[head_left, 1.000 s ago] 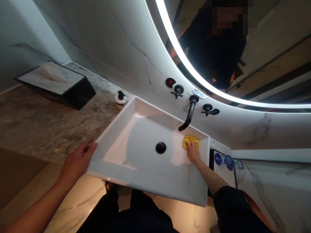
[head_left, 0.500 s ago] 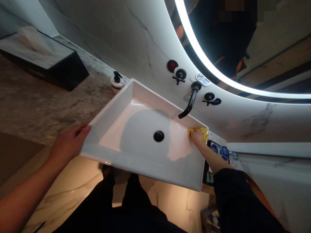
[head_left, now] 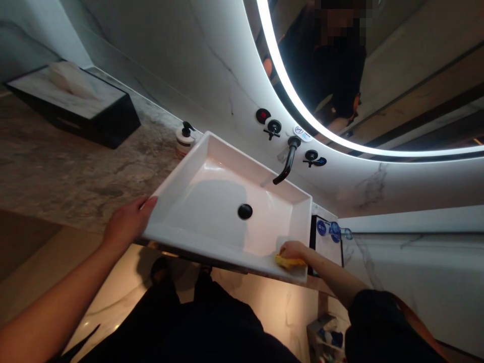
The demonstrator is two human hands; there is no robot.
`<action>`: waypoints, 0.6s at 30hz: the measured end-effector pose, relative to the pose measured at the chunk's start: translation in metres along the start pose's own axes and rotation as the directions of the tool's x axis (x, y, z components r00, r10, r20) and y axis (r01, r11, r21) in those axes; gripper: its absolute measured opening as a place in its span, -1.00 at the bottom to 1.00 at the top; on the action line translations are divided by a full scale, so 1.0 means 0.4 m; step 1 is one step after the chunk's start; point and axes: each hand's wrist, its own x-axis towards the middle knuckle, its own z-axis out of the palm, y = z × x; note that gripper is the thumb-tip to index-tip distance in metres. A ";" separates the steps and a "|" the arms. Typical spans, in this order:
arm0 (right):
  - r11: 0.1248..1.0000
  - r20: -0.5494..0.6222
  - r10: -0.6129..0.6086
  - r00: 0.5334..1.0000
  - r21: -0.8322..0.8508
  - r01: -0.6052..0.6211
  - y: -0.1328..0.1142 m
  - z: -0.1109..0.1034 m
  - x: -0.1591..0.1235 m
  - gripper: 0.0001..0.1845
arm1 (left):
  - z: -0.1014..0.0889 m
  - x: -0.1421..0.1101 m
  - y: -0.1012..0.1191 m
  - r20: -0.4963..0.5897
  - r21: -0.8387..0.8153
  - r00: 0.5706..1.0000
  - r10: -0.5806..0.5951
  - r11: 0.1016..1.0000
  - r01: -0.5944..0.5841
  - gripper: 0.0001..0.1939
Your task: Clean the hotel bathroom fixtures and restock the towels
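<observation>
A white rectangular sink (head_left: 212,166) with a black drain (head_left: 245,211) sits on a marble counter. My left hand (head_left: 128,222) rests on the sink's near-left corner, fingers curled over the rim. At the near-right corner of the sink, my right hand (head_left: 293,250) presses a yellow cloth (head_left: 289,262) against the front rim, fingers closed over it. A black wall spout (head_left: 284,166) reaches over the basin's far side, with a cross handle (head_left: 273,129) on its left and another handle (head_left: 312,157) on its right.
A soap dispenser (head_left: 184,138) stands at the sink's far-left corner. A black tissue box (head_left: 77,103) sits further left on the counter (head_left: 68,171). A lit oval mirror (head_left: 378,75) hangs above. Small bottles (head_left: 335,231) lie right of the sink. My dark trousers fill the bottom.
My right hand has drawn the yellow cloth from the sink's far-right corner under the spout down to the near-right front rim. My left hand stays on the left corner.
</observation>
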 end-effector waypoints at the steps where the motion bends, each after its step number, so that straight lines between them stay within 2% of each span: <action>1: 0.999 -0.035 0.023 0.999 0.026 -0.022 0.028 -0.044 0.037 -0.84 | -0.002 -0.001 0.002 0.000 0.010 1.000 0.004 1.000 -0.004 -0.22; 3: 0.992 -0.175 0.113 0.978 0.076 -0.101 0.079 -0.125 0.118 -0.70 | -0.003 0.000 0.004 -0.008 0.020 1.000 0.009 1.000 -0.009 -0.20; 5: 0.967 -0.340 0.249 0.907 0.138 -0.214 0.097 -0.176 0.208 -0.50 | 0.001 0.003 0.002 -0.022 0.033 1.000 0.018 0.999 -0.017 -0.18; 6: 0.948 -0.401 0.315 0.860 0.174 -0.266 0.086 -0.185 0.253 -0.43 | 0.003 0.006 -0.001 -0.033 0.047 0.999 0.024 0.999 -0.022 -0.17; 8: 0.906 -0.467 0.423 0.777 0.245 -0.346 0.023 -0.171 0.335 -0.39 | 0.008 0.012 -0.009 -0.035 0.076 0.999 0.024 0.997 -0.021 -0.16; 10: 0.874 -0.537 0.484 0.690 0.336 -0.351 -0.070 -0.130 0.396 -0.45 | 0.011 0.017 -0.017 -0.030 0.097 1.000 0.002 0.995 0.000 -0.15; 12: 0.899 -0.632 0.418 0.653 0.389 -0.199 -0.146 -0.089 0.424 -0.56 | 0.011 0.021 -0.020 -0.019 0.111 0.999 -0.028 0.993 0.030 -0.14; 13: 0.912 -0.676 0.363 0.642 0.399 -0.096 -0.163 -0.073 0.425 -0.62 | 0.010 0.022 -0.021 -0.012 0.115 0.999 -0.037 0.993 0.038 -0.13; 14: 0.912 -0.706 0.328 0.628 0.409 -0.016 -0.165 -0.062 0.419 -0.65 | 0.009 0.022 -0.020 -0.003 0.120 0.999 -0.041 0.992 0.041 -0.13; 15: 0.902 -0.715 0.340 0.610 0.432 0.004 -0.150 -0.055 0.408 -0.65 | 0.008 0.022 -0.019 0.005 0.125 0.999 -0.041 0.991 0.041 -0.13; 16: 0.877 -0.702 0.415 0.579 0.478 -0.049 -0.125 -0.053 0.396 -0.63 | 0.007 0.022 -0.018 0.010 0.131 0.999 -0.039 0.991 0.037 -0.12; 18: 0.776 -0.627 0.622 0.469 0.573 -0.262 -0.058 -0.060 0.377 -0.51 | 0.007 0.020 -0.017 -0.014 0.144 1.000 -0.004 0.990 0.006 -0.10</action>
